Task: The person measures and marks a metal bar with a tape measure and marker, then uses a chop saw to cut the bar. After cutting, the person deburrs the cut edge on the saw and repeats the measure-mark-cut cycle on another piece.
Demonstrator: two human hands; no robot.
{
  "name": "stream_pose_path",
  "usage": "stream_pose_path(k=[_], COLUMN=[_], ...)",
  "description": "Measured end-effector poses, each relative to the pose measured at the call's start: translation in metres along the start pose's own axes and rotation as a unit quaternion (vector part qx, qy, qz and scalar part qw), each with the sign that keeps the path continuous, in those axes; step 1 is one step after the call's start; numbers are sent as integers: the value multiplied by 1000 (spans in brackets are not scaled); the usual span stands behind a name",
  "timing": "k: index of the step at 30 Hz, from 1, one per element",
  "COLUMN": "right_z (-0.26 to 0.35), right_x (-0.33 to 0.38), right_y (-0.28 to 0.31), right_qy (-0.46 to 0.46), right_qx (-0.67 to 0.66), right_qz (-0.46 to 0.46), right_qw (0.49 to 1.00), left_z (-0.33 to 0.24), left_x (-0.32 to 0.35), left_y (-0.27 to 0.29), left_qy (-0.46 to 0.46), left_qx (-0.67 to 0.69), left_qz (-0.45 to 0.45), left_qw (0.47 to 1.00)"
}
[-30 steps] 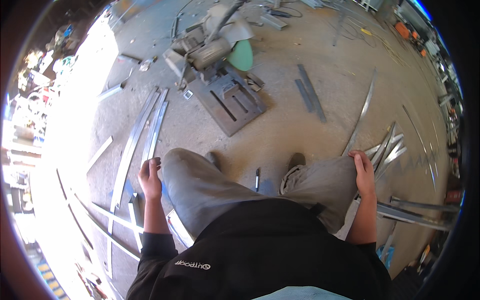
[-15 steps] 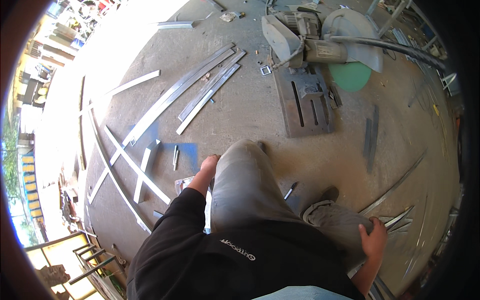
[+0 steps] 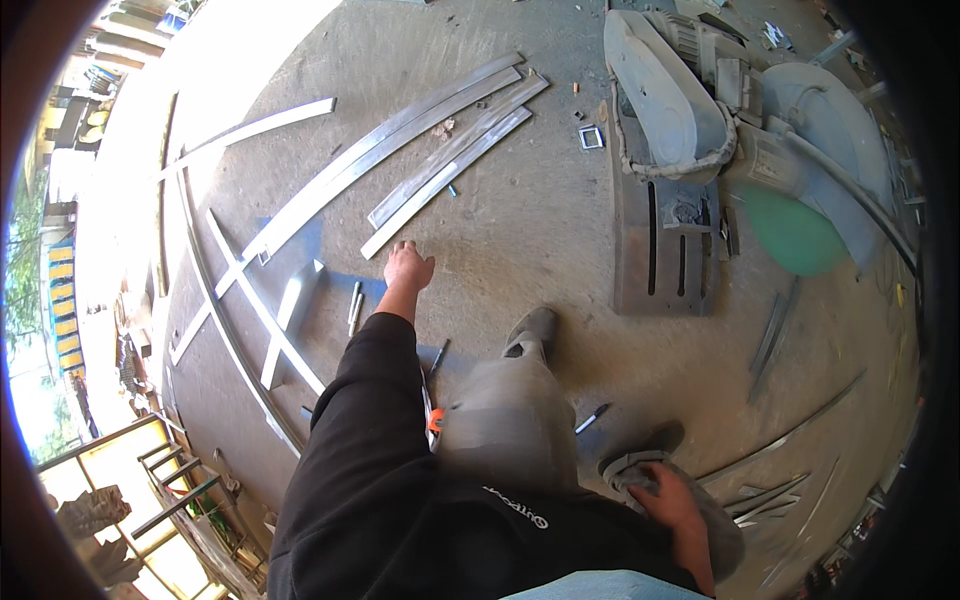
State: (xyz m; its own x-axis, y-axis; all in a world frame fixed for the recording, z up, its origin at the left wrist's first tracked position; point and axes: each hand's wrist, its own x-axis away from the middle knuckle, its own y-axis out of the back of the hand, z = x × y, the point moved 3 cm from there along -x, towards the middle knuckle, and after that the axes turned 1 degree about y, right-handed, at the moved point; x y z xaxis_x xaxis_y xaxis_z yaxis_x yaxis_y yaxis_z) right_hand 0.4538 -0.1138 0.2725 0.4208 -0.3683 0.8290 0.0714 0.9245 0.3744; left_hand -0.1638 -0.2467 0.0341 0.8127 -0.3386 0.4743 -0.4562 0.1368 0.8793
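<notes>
My left hand (image 3: 407, 268) reaches forward with its fingers apart and nothing in it. Just beyond its fingertips lies the near end of a pale square metal tube (image 3: 445, 185), beside a duller grey metal bar (image 3: 420, 183). I cannot tell whether the fingers touch the tube. My right hand (image 3: 668, 500) rests on my right trouser leg, thumb and fingers apart. Two short metal rods (image 3: 355, 308) lie on the concrete left of my left forearm. A dark marker (image 3: 440, 357) is near that sleeve, and a black and white marker (image 3: 592, 418) lies between my legs.
A cut-off saw with a slotted base (image 3: 665, 255) stands on the floor at the right, its green disc (image 3: 795, 230) low beside it. Long metal strips (image 3: 345, 165) and crossed tubes (image 3: 262, 300) cover the left floor. Metal offcuts (image 3: 770, 500) lie at the right.
My left hand has moved off my knee and forward toward the metal tubes. The right hand has slid down my leg, and the view has shifted left.
</notes>
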Motion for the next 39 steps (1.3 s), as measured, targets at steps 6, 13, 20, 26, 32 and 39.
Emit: stream_pose_path(k=[6,13,20,26,32,39], right_z=[-22,-21,-6,-8,-17,-20], right_x=[-24,-49,-59,-66,-67,-70], right_y=[8,0,-1,-5,-9,-12], right_qy=[-67,-60,-68,-65,-56,-43], right_qx=[-25,-31,-58,-80,-42,-40], right_qz=[-12,14,35,33,34,32], right_qw=[997,998,995,994,997,998], left_z=[-12,-16,-22,-20,-22,-30], left_x=[-59,-87,-97,-98,-96,-96], left_y=[15,17,19,18,20,33], left_qy=[25,20,31,50,70,70], left_qx=[0,-65,-79,-31,6,-44], left_qz=[-44,-44,-58,-54,-67,25], left_qw=[999,997,995,997,995,996])
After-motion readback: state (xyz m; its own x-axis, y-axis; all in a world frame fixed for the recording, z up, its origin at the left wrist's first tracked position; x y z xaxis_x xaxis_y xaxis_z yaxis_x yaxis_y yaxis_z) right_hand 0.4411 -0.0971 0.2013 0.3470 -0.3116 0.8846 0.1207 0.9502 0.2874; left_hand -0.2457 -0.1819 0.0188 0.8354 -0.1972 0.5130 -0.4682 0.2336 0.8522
